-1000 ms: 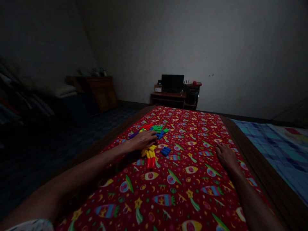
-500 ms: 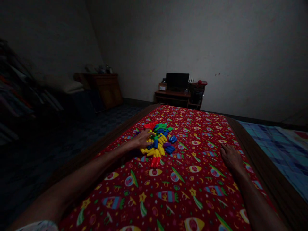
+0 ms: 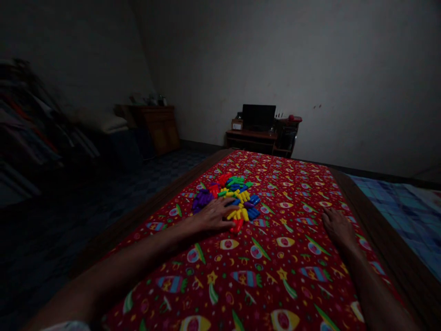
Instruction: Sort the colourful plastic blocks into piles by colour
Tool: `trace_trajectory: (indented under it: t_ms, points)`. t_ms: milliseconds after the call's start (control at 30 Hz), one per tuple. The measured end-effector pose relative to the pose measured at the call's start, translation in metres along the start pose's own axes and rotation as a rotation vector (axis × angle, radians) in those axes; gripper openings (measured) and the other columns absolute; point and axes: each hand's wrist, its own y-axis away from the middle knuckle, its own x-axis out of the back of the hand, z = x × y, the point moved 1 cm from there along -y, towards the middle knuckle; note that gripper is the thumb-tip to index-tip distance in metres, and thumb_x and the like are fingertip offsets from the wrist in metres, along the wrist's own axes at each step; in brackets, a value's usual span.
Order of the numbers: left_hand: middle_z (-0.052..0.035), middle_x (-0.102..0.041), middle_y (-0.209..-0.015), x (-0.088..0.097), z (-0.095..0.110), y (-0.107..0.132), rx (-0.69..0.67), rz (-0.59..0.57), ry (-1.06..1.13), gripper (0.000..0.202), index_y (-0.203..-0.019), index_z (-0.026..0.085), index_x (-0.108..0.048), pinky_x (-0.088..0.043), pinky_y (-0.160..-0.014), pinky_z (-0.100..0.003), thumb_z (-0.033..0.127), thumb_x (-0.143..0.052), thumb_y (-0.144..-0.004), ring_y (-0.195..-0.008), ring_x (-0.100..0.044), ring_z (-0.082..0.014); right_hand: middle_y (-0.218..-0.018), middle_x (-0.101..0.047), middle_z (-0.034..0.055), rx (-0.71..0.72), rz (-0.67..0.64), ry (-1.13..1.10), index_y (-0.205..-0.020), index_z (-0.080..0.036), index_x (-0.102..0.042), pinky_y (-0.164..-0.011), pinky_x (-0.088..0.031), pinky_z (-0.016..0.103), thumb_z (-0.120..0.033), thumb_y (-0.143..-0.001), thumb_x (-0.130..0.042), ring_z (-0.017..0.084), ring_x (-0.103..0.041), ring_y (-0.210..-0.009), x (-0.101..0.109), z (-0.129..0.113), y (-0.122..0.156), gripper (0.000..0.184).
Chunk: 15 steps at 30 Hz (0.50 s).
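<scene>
A heap of small plastic toy pieces (image 3: 234, 195) in red, yellow, green, blue and purple lies on a red patterned cloth (image 3: 275, 271) that covers a long table. My left hand (image 3: 215, 215) lies flat on the cloth with fingers spread, its fingertips against the near edge of the heap, by the yellow and red pieces. My right hand (image 3: 337, 227) rests flat on the cloth at the right, fingers stretched out, holding nothing.
The table's wooden edge (image 3: 389, 248) shows on the right, with a blue patterned mat (image 3: 409, 211) beyond it. A low desk with a dark monitor (image 3: 259, 117) stands at the far wall. A wooden cabinet (image 3: 155, 126) and piled bedding sit at the left. The room is dim.
My left hand has drawn back toward me from the far side of the heap, dragging the pieces into a tighter pile. My right hand has stayed flat in place.
</scene>
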Motion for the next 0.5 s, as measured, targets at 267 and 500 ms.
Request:
trace_trajectory:
  t_ms: [267, 500]
  points:
    - [-0.0072, -0.049, -0.137, 0.012, -0.065, -0.088, 0.290, 0.130, -0.053, 0.048, -0.136, 0.029, -0.047, -0.045, -0.100, -0.037, 0.044, -0.053, -0.091, -0.121, -0.053, -0.0230, -0.119, -0.065, 0.0166, 0.058, 0.060, 0.005, -0.118, -0.012, -0.065, -0.098, -0.043, 0.044, -0.030, -0.093, -0.031, 0.029, -0.056, -0.114, -0.005, 0.004, 0.001, 0.046]
    - [-0.0120, -0.059, -0.129, 0.007, -0.089, -0.132, 0.461, -0.178, -0.016, 0.050, -0.125, 0.019, -0.059, -0.048, -0.093, -0.035, 0.049, -0.059, -0.085, -0.114, -0.058, -0.0272, -0.125, -0.063, 0.0171, 0.011, 0.026, 0.001, -0.122, -0.010, -0.063, -0.101, -0.042, 0.044, -0.032, -0.095, -0.029, 0.030, -0.054, -0.120, -0.004, 0.003, 0.001, 0.049]
